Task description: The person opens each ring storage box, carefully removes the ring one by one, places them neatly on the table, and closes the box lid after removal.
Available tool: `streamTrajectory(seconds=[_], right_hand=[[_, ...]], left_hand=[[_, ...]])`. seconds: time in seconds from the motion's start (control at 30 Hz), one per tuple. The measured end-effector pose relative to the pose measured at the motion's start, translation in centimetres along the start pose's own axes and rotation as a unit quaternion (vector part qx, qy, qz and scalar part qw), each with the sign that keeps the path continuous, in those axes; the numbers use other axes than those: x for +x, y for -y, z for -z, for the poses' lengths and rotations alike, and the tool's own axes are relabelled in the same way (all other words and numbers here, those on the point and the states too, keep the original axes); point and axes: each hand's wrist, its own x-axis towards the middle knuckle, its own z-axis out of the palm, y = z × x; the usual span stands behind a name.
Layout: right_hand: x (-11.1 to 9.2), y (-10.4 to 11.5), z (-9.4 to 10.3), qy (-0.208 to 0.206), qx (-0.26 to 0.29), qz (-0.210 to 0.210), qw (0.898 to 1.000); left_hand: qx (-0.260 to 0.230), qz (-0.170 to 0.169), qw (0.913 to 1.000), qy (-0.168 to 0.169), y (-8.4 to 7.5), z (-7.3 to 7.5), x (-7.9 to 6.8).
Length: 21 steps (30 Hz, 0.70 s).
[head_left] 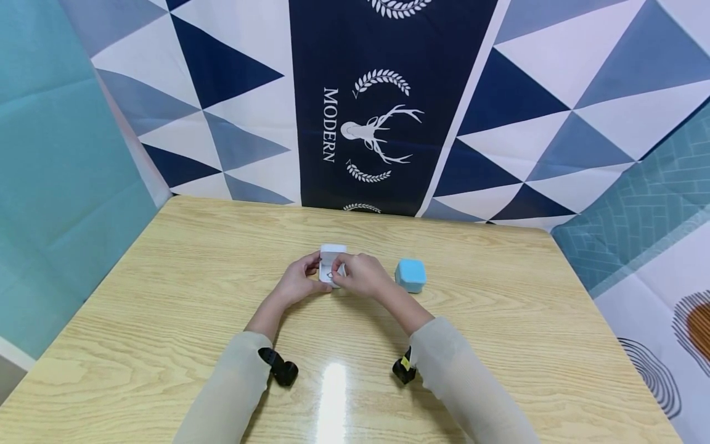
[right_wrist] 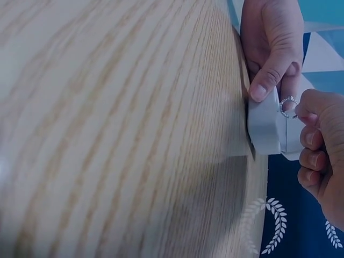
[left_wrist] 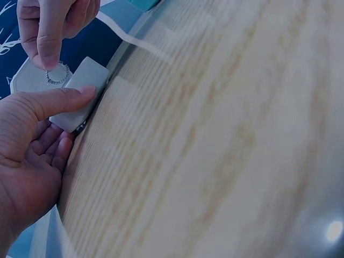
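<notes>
We are viewing a ring (right_wrist: 281,108) at the right hand's (head_left: 363,274) fingertips, just in front of the raised lid of a white box (head_left: 333,248); whether it is touching the interior, we are not able to tell. The right hand is pinching the ring; the left hand (head_left: 296,281) is gripping the box, thumb along its near side. We are judging the ring light, stiff and slippery, hence favouring a fingertip hold on its band.
</notes>
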Motion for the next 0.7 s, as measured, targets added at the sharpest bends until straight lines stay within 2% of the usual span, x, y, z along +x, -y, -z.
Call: streamTrajectory(seconds=[0.7], right_hand=[[-0.01,0.14,0.54,0.007,0.005,-0.007,1.0]], left_hand=[[-0.003,0.002,1.0,0.001,-0.13,0.01,0.2]])
